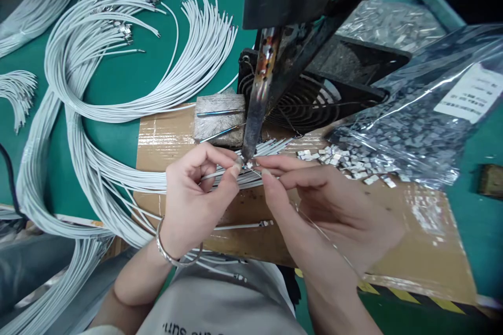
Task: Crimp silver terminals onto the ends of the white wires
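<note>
My left hand (196, 188) pinches the end of a thin white wire (220, 174) between thumb and forefinger and holds it at the tip of a fixed soldering iron (257, 110). My right hand (318, 204) is closed on a thin strand of solder wire (322, 233), whose end also meets the iron's tip. Both hands work over a tape-covered cardboard sheet (424, 241). A bundle of white wire ends (267, 147) lies just behind the fingers.
Large loops of white wires (118, 63) cover the green table to the left. A black fan (314, 99) stands behind the iron. A grey block (218, 120) holds two metal picks. A plastic bag of small metal terminals (416, 125) spills loose pieces at right.
</note>
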Demonstrator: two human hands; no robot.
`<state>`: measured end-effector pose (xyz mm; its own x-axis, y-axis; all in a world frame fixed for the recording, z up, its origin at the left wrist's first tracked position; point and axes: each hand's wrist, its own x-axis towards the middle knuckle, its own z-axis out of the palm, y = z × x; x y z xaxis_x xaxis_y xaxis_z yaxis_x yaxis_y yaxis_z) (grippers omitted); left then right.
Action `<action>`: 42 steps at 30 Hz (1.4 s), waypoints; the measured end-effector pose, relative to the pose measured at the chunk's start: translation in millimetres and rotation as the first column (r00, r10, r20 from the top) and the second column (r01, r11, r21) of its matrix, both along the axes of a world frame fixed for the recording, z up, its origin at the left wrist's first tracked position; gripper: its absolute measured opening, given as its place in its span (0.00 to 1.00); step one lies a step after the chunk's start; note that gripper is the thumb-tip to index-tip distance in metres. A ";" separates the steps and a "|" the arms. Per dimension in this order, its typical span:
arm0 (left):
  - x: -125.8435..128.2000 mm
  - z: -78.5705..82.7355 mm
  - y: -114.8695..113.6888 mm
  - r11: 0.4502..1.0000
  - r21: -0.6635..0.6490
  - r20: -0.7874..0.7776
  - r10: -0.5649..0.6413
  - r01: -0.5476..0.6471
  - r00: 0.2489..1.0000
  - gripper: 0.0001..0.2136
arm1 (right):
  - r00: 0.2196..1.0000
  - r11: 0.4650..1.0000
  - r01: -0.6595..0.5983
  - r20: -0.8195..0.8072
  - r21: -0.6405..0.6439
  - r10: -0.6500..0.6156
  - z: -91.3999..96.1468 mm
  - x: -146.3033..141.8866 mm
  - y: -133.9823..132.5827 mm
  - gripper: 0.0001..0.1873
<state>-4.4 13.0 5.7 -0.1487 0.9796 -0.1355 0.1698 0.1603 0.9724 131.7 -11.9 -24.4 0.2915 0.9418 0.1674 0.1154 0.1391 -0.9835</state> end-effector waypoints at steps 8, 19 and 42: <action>0.2 1.0 -0.7 1.000 -0.001 -0.007 -0.004 0.004 1.000 0.06 | 1.000 0.999 -0.021 0.014 0.045 0.020 -1.2 2.6 -0.3 0.10; 0.0 -0.6 -0.1 1.000 -0.014 -0.019 0.001 -0.002 1.000 0.06 | 1.000 1.000 -0.009 0.013 -0.002 0.009 0.6 0.9 -1.0 0.10; -0.2 -0.3 -1.4 1.000 -0.018 -0.025 -0.008 0.008 1.000 0.07 | 1.000 1.000 -0.017 0.017 0.025 0.017 -3.2 3.3 -0.6 0.09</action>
<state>-4.6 11.6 5.4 -0.1444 0.9782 -0.1495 0.1951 0.1762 0.9648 135.0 -12.5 -27.7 0.2725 0.9420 0.1961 0.1298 0.1660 -0.9775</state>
